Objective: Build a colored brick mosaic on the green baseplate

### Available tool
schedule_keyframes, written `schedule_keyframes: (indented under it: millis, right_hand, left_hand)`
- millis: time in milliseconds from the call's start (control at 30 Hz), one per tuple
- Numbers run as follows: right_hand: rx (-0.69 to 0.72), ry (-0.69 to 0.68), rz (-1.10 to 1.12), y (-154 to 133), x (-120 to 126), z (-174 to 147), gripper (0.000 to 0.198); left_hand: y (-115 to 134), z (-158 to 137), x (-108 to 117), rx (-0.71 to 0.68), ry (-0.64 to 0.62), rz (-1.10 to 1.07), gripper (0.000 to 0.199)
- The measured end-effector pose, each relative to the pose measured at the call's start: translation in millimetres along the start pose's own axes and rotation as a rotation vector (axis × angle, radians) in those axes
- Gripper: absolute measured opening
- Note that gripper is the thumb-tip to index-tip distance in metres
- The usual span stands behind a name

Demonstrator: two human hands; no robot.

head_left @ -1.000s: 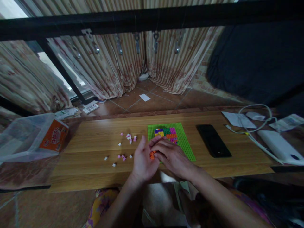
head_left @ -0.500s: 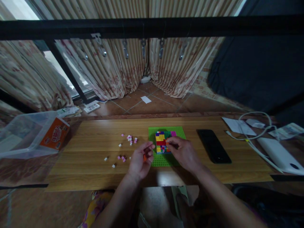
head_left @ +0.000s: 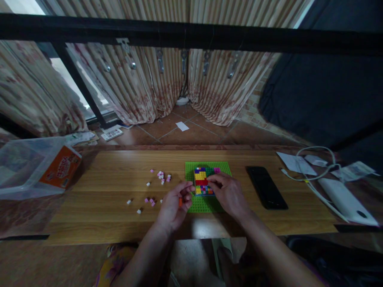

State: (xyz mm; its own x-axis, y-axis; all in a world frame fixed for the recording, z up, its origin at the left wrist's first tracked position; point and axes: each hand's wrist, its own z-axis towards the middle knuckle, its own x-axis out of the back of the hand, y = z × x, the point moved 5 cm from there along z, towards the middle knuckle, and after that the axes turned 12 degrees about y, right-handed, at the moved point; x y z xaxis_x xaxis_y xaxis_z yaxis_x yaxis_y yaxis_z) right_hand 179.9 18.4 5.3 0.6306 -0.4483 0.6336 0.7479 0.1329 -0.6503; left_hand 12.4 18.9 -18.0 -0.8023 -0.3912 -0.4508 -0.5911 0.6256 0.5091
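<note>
A green studded baseplate [head_left: 199,206] lies on the wooden table, bearing a flat block of small toy bricks [head_left: 202,175] in yellow, red, purple, green and mixed colours. My right hand [head_left: 229,194] is over the right part of this block, thumb and forefinger pinched beside the red row; whatever is between the fingertips is too small to make out. At the block's left edge is my left hand [head_left: 173,204], fingers curled, with an orange brick [head_left: 180,201] showing inside them. Loose pink and white bricks [head_left: 160,175] lie scattered left of the baseplate.
A black phone [head_left: 266,187] lies right of the baseplate. Farther right are a white cable [head_left: 335,153], papers [head_left: 295,162] and a white device [head_left: 348,201]. A clear plastic box [head_left: 25,167] with an orange label stands at the left. A dark bar [head_left: 191,36] crosses ahead.
The view has tilted slightly, moving the table things a little left and down. Both hands keep nearly the same places by the brick block, the right fingertips still pinched over it.
</note>
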Motion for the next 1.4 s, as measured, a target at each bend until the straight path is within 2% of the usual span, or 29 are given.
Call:
schedule_keyframes:
  millis: [200, 400, 600, 700, 833, 1067, 1200, 1267, 1400]
  right_hand:
    - [-0.072, -0.011, 0.009, 3, 1, 0, 0.017]
    - [-0.151, 0.054, -0.001, 3, 9, 2, 0.017]
    - [-0.119, 0.119, -0.103, 6, 9, 4, 0.015]
    - [-0.158, 0.146, -0.095, 14, 7, 6, 0.019]
    - [-0.198, 0.158, -0.087, 22, 5, 8, 0.023]
    - [-0.200, 0.135, -0.081, 19, 2, 11, 0.019]
    - [-0.228, 0.124, 0.004, 20, 6, 12, 0.018]
    - [-0.243, 0.165, 0.083, 20, 13, 11, 0.018]
    - [-0.175, 0.229, 0.257, 3, 24, 5, 0.016]
  left_hand:
    - [0, -1, 1, -0.002, 0.000, 0.009, 0.009]
    - [0, 1, 2, -0.006, 0.003, 0.000, 0.009]
    - [1, 0, 2, -0.008, 0.015, 0.004, 0.008]
    - [2, -2, 2, -0.011, 0.017, -0.001, 0.009]
    - [3, -2, 3, -0.010, 0.019, -0.001, 0.008]
    - [2, -1, 1, -0.007, 0.021, -0.002, 0.009]
    - [2, -3, -2, -0.005, -0.029, -0.031, 0.012]
    - [3, -4, -5, -0.005, -0.077, -0.063, 0.018]
    - [2, -7, -10, 0.008, -0.146, -0.126, 0.034]
